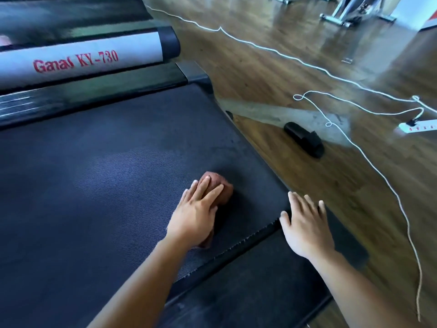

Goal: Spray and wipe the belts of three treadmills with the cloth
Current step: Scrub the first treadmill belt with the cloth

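Belt (94, 176): textured, dark. Left hand (196, 209), fingers straight, presses the brown cloth (225, 188) flat near the belt's right edge. Right hand (305, 226) lies splayed on the side rail (246, 147), bracing. Recommended: firm, overlapping full-width strokes.

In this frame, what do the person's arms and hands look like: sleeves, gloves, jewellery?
The left hand and right hand are bare: no gloves, rings or watch visible. Both forearms are uncovered to the frame edge; no sleeve shows.
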{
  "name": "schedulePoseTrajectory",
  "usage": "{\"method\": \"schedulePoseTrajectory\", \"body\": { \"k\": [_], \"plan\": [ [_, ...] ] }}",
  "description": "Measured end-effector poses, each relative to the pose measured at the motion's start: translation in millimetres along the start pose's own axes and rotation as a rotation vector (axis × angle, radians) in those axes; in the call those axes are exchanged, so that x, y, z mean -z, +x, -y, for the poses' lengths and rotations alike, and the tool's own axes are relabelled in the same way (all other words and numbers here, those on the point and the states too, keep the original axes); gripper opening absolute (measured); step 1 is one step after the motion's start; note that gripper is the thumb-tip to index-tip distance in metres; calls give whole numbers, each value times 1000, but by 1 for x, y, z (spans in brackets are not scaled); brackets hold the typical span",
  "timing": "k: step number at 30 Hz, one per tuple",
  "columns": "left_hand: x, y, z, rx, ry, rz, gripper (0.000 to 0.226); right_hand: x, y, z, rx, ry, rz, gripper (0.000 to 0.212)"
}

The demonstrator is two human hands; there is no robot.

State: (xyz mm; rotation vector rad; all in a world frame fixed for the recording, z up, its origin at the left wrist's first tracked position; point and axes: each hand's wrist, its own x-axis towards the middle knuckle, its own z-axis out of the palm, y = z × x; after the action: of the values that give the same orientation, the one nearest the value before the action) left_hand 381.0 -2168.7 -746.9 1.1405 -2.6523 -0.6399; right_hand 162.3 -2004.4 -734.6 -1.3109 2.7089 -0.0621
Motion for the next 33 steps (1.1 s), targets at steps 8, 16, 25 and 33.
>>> {"method": "schedulePoseTrajectory", "body": {
  "k": [8, 16, 25, 33],
  "plan": [
    [16, 8, 38, 278, 18, -147, 55, 5, 40, 44, 110, 188, 15, 54],
    [19, 64, 46, 461, 60, -261, 54, -14, 69, 59, 67, 104, -35, 61],
    [28, 164, 46, 401, 68, -201, 54, -21, 74, 62, 49, 30, -93, 65],
    [4, 198, -13, -151, 28, 43, 54, -25, 78, 64, 24, -27, -112, 68]
  ]
}}
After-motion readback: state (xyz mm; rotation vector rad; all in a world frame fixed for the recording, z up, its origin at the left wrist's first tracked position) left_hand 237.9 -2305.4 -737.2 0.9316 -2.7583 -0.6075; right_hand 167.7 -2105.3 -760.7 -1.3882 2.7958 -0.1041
